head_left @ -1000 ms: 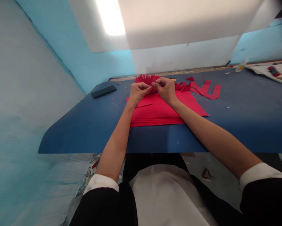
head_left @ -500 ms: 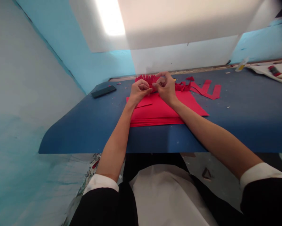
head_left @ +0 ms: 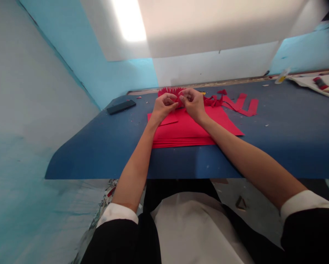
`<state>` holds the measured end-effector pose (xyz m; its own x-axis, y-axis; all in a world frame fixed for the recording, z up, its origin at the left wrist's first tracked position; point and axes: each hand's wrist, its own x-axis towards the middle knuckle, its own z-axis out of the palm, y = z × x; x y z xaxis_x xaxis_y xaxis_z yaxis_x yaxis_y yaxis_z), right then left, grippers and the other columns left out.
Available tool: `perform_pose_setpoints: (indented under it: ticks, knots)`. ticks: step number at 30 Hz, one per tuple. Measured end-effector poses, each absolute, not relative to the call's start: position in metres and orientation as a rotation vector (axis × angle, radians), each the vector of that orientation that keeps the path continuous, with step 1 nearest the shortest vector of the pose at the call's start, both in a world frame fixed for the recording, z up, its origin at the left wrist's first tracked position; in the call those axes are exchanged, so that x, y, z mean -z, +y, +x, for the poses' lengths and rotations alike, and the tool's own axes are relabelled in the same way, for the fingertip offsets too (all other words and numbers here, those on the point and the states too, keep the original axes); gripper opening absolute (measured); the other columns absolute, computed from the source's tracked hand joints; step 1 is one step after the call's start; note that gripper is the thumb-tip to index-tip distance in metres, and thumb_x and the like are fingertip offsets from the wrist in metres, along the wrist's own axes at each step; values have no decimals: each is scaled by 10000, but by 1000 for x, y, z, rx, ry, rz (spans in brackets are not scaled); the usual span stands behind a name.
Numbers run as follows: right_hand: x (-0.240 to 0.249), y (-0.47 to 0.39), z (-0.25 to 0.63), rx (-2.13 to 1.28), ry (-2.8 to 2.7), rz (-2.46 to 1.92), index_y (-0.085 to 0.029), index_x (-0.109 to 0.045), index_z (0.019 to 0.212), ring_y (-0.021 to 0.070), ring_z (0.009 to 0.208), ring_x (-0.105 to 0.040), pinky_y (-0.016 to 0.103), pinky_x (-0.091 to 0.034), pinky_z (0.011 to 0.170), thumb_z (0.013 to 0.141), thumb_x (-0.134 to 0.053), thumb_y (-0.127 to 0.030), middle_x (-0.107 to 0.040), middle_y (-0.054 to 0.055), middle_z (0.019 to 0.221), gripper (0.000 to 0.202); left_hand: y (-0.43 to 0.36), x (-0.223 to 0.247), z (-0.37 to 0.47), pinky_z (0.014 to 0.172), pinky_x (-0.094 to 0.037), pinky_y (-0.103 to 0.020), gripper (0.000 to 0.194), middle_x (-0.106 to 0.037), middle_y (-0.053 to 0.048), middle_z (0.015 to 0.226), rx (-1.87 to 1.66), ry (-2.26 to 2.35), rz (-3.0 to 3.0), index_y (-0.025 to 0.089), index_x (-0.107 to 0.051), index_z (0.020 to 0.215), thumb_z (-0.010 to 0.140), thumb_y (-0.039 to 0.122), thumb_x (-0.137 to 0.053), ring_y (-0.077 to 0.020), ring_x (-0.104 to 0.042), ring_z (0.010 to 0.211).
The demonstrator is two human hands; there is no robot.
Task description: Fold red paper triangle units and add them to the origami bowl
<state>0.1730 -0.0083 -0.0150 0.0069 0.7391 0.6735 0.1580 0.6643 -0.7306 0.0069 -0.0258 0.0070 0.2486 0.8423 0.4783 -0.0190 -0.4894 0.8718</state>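
At twelve o'clock of the red paper stack point(head_left: 192, 128), the right hand point(head_left: 193, 103) has lowered its raised fingers, again pinching the spiky red paper ornament point(head_left: 170, 91) with the left hand point(head_left: 162, 106).

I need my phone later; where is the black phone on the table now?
In the head view, the black phone lies on the blue table, left of the left hand and the red paper stack.

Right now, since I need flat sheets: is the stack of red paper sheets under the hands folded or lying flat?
Flat: the stack of red paper sheets lies spread on the blue table, edges aligned.
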Motion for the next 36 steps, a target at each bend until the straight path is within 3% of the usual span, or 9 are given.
perform_pose_setpoints:
  ticks: [7, 12, 19, 26, 30, 36]
  knots:
    - [18, -5, 172, -570, -1407, -747, -264, -579, 896, 169, 611, -574, 343, -529, 581, 867, -752, -715, -589, -1, 702, 484, -26, -6, 6, 608, -489, -248, 398, -723, -19, 677, -1342, 776, 1753, 181, -689, 722, 778, 469, -957, -114, -623, 594]
    - [19, -1, 175, -535, -1392, -782, -259, -579, 912, 188, 705, -620, 347, -552, 647, 923, -733, -608, -609, 18, 770, 381, -26, -6, 7, 590, -471, -236, 400, -704, -4, 649, -1364, 799, 1787, 183, -647, 679, 811, 427, -935, -100, -593, 568]
    - [15, -3, 178, -507, -1470, -830, -238, -560, 853, 172, 745, -565, 331, -505, 703, 949, -734, -395, -552, 4, 774, 252, -28, -11, 6, 619, -466, -225, 437, -639, 25, 618, -1373, 745, 1836, 182, -566, 633, 826, 329, -929, -82, -560, 575]
    - [6, -16, 176, -530, -1425, -853, -216, -540, 775, 112, 646, -463, 286, -419, 664, 957, -706, -228, -505, -40, 695, 247, -22, -6, 4, 573, -432, -225, 515, -653, 22, 610, -1369, 632, 1922, 183, -571, 667, 816, 551, -899, -77, -541, 538]
    - [4, -20, 174, -597, -1378, -849, -233, -518, 762, 112, 577, -467, 278, -427, 596, 953, -724, -234, -494, -51, 638, 281, -19, -3, 4, 568, -439, -223, 508, -632, 29, 618, -1482, 674, 1883, 187, -568, 683, 866, 565, -853, -75, -543, 538]
    - [6, -24, 170, -785, -1419, -738, -246, -506, 744, 143, 572, -600, 317, -544, 599, 926, -772, -268, -631, -12, 654, 324, -17, -3, 6, 547, -435, -217, 482, -609, 44, 633, -1521, 754, 1761, 201, -563, 762, 863, 563, -865, -82, -556, 531]
